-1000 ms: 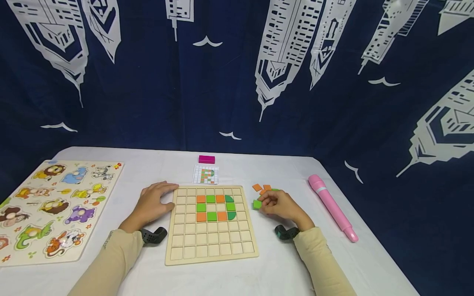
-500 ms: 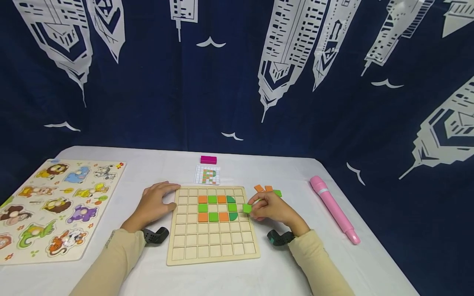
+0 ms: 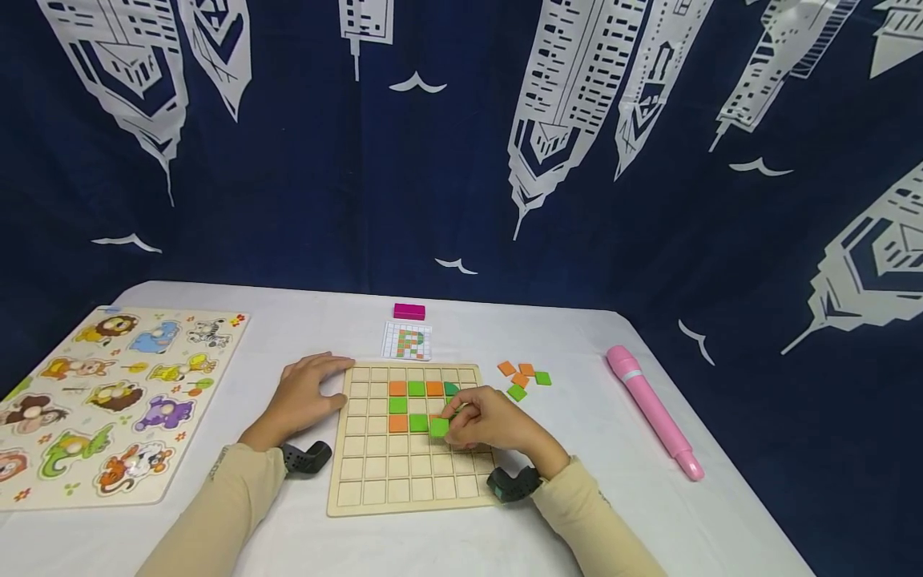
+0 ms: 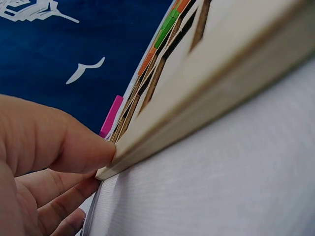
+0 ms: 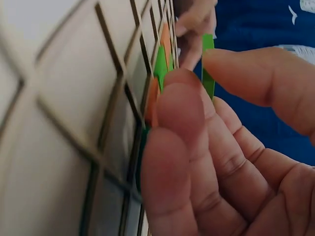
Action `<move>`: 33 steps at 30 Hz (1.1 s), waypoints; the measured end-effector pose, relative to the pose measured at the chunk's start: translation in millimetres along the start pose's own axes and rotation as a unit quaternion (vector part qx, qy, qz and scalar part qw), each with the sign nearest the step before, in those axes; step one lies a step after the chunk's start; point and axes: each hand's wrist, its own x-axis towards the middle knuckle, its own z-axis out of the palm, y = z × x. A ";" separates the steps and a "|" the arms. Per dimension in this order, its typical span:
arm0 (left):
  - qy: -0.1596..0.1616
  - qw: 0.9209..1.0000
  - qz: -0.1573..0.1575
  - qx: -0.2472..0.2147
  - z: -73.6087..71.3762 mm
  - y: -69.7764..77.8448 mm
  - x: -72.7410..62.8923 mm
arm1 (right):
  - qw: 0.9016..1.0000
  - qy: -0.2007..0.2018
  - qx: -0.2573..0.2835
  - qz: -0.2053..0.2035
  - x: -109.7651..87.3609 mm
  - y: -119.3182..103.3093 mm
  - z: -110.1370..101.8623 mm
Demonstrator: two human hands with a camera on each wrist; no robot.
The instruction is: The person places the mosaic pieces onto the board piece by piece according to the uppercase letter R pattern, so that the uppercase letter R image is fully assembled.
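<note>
My right hand (image 3: 486, 421) pinches a green square tile (image 3: 438, 428) between thumb and fingertips over the wooden grid board (image 3: 404, 493). In the right wrist view, that green tile (image 5: 207, 64) stands edge-on at the thumb tip, apart from the grid, while the other fingers lie close over the board. My left hand (image 3: 306, 401) rests at the board's far left corner, its thumb (image 4: 91, 152) touching the side edge. Orange tiles (image 3: 398, 423) and green tiles (image 3: 417, 389) sit in the grid cells. The right hand hides some tiles on the right of the pattern.
Loose orange and green tiles (image 3: 520, 380) lie right of the board. Behind it are a pattern card (image 3: 407, 341) and a magenta block (image 3: 409, 312). An animal puzzle board (image 3: 122, 401) lies at left, a pink stick-like object (image 3: 656, 413) at right.
My right hand has carried the green tile leftward from beside the loose tiles to over the board's pattern. The left hand has stayed at the board's corner.
</note>
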 end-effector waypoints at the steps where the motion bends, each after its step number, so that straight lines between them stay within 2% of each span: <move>1: 0.000 1.000 0.000 0.000 -0.1 0.0 -0.1 | 1.000 -0.001 -0.014 -0.004 1.3 -1.2 2.8; 9: -0.001 1.000 -0.002 -0.003 -1.4 0.0 0.0 | 0.994 -0.010 -0.100 -0.032 10.8 -12.4 20.7; 20: 0.000 1.000 0.000 -0.003 -2.0 0.5 -0.5 | 0.987 -0.004 -0.160 -0.021 26.0 -28.0 40.6; 33: -0.001 1.000 0.001 -0.005 -1.9 1.6 -0.5 | 0.977 0.002 -0.211 -0.017 32.0 -37.2 50.4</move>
